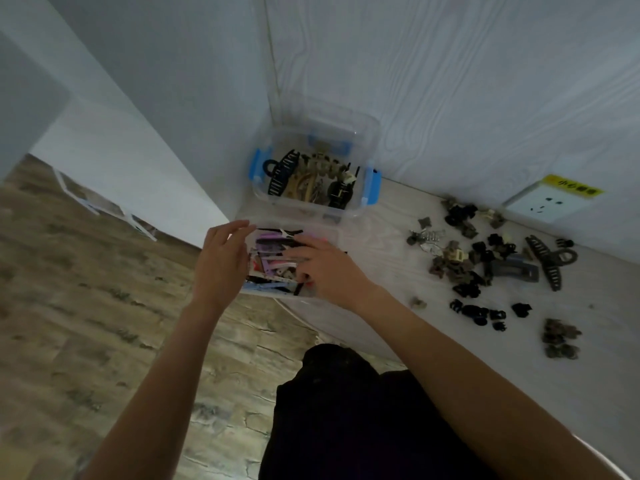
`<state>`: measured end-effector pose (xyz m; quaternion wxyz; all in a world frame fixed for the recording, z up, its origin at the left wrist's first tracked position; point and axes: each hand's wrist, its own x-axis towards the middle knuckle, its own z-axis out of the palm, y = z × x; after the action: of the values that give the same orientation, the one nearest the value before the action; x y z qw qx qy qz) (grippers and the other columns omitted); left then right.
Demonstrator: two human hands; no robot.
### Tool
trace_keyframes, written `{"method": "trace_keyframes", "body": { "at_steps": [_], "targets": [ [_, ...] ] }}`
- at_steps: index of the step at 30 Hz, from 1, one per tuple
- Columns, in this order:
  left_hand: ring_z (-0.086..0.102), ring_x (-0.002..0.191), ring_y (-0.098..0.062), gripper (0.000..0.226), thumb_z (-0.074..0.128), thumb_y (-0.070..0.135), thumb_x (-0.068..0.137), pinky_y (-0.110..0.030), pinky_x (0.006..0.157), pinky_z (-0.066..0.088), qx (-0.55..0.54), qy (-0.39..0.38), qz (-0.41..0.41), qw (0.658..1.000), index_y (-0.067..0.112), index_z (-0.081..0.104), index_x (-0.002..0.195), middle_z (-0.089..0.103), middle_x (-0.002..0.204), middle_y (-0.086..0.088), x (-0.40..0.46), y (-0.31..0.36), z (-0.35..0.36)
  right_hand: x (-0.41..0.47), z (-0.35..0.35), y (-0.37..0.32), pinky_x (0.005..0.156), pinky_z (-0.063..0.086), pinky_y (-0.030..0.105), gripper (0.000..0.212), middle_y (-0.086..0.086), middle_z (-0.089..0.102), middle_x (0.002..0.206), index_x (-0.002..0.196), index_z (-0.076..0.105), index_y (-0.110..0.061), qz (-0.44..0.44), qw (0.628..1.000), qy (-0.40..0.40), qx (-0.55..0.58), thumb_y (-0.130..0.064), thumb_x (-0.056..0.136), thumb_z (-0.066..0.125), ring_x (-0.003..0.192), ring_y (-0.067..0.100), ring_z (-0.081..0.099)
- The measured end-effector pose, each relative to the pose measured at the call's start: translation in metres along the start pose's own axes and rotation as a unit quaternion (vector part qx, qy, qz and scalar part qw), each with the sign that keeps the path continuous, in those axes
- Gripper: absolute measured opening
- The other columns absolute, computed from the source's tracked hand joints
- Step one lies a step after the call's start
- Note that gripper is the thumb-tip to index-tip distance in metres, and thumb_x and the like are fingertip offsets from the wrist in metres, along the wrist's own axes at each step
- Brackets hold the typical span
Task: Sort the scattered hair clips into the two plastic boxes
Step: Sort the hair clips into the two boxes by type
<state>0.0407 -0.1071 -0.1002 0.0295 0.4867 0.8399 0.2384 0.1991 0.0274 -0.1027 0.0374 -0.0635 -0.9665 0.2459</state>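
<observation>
Two clear plastic boxes stand in the table's far left corner. The far box (pixel 367 140), with blue latches, holds large black and tan claw clips. The near box (pixel 332 233) holds pink, purple and black flat clips. My left hand (pixel 221 261) lies against the near box's left side with its fingers straight. My right hand (pixel 329 268) reaches into that box with fingers spread over the clips; whether it holds one is hidden. Scattered small black and brown claw clips (pixel 485 265) lie on the table to the right, among them a big dark claw clip (pixel 547 265).
The white table (pixel 381 244) meets a white wood-grain wall behind. A wall socket (pixel 543 204) with a yellow label sits at the right. Wood-pattern floor (pixel 86 323) lies to the left, past the table's edge. My dark trousers fill the bottom middle.
</observation>
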Motion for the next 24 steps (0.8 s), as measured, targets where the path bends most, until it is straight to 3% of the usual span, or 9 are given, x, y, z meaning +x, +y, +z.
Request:
{"method": "trace_keyframes", "body": {
  "at_steps": [1,5,9,12,14,16,19,21,24],
  "targets": [
    [0.051,0.107,-0.032,0.038,0.053,-0.007,0.083,-0.041,0.092,0.046,-0.005,-0.002,-0.001,1.000,0.006,0.060,0.118,0.060,0.119,-0.014,0.003,0.001,0.000,0.000,-0.005,0.000,0.095,0.045,0.053,0.016,0.016,0.068,0.110,0.068,0.068,-0.007,0.009,1.000,0.007,0.003,0.005,0.059,0.073,0.111,0.039,0.057],
    [0.052,0.105,-0.032,0.040,0.051,-0.010,0.081,-0.041,0.091,0.046,-0.012,0.000,-0.006,1.000,0.006,0.060,0.117,0.061,0.118,-0.014,0.006,0.004,0.005,0.001,-0.009,-0.011,0.084,0.052,0.043,0.026,0.017,0.062,0.114,0.104,0.063,-0.003,0.124,0.990,0.061,0.012,-0.015,0.087,0.048,0.100,0.035,0.058],
    [0.052,0.104,-0.032,0.039,0.050,-0.008,0.083,-0.040,0.092,0.045,-0.011,-0.004,-0.011,1.000,0.007,0.060,0.117,0.061,0.118,-0.013,0.009,0.007,0.005,0.008,0.012,-0.008,0.086,0.053,0.045,0.037,0.018,0.066,0.111,0.110,0.063,-0.001,0.069,0.997,0.003,-0.030,0.001,0.074,0.068,0.098,0.034,0.063],
    [0.053,0.104,-0.032,0.035,0.054,-0.002,0.083,-0.040,0.091,0.046,0.007,0.005,-0.016,1.000,0.009,0.061,0.116,0.062,0.118,-0.012,0.011,0.013,0.002,0.007,0.010,-0.005,0.094,0.049,0.047,0.042,0.014,0.062,0.123,0.114,0.063,-0.005,0.034,0.998,-0.021,-0.058,-0.003,0.073,0.072,0.108,0.031,0.060],
    [0.053,0.103,-0.029,0.031,0.056,0.002,0.083,-0.035,0.091,0.044,0.009,0.028,0.006,1.000,0.009,0.063,0.112,0.063,0.114,-0.010,0.014,0.025,0.002,-0.004,-0.001,-0.007,0.094,0.048,0.039,0.033,0.012,0.061,0.124,0.109,0.066,-0.007,0.033,0.999,0.011,-0.040,-0.008,0.077,0.070,0.109,0.028,0.059],
    [0.053,0.102,-0.027,0.027,0.054,0.008,0.085,-0.030,0.090,0.042,-0.029,0.031,0.038,0.998,0.010,0.063,0.110,0.064,0.112,-0.009,0.023,0.047,0.005,-0.021,-0.019,-0.008,0.095,0.043,0.031,0.024,0.010,0.058,0.127,0.110,0.065,-0.009,0.076,0.992,0.078,0.059,-0.014,0.088,0.056,0.113,0.025,0.055],
    [0.052,0.103,-0.023,0.028,0.049,0.013,0.087,-0.024,0.091,0.038,-0.093,0.001,0.092,0.991,0.010,0.062,0.112,0.063,0.112,-0.008,0.038,0.090,0.014,-0.061,-0.044,0.007,0.095,0.033,0.016,0.026,0.009,0.061,0.120,0.106,0.065,-0.009,0.153,0.971,0.159,0.092,-0.015,0.089,0.045,0.109,0.018,0.051],
    [0.052,0.104,-0.021,0.029,0.049,0.011,0.088,-0.022,0.093,0.035,-0.132,-0.040,0.142,0.980,0.009,0.059,0.115,0.062,0.113,-0.009,0.049,0.122,0.025,-0.090,-0.053,0.025,0.094,0.032,0.017,0.021,0.008,0.062,0.116,0.104,0.065,-0.011,0.214,0.954,0.200,0.060,-0.009,0.088,0.051,0.107,0.020,0.052],
    [0.051,0.113,-0.020,0.035,0.050,0.013,0.089,-0.025,0.100,0.037,-0.169,-0.132,0.185,0.959,0.011,0.053,0.124,0.057,0.122,-0.009,0.062,0.168,0.057,-0.133,-0.056,0.056,0.094,0.038,0.031,0.023,0.011,0.064,0.111,0.102,0.065,-0.010,0.315,0.919,0.238,-0.012,-0.011,0.086,0.048,0.104,0.027,0.053]
  ]
}}
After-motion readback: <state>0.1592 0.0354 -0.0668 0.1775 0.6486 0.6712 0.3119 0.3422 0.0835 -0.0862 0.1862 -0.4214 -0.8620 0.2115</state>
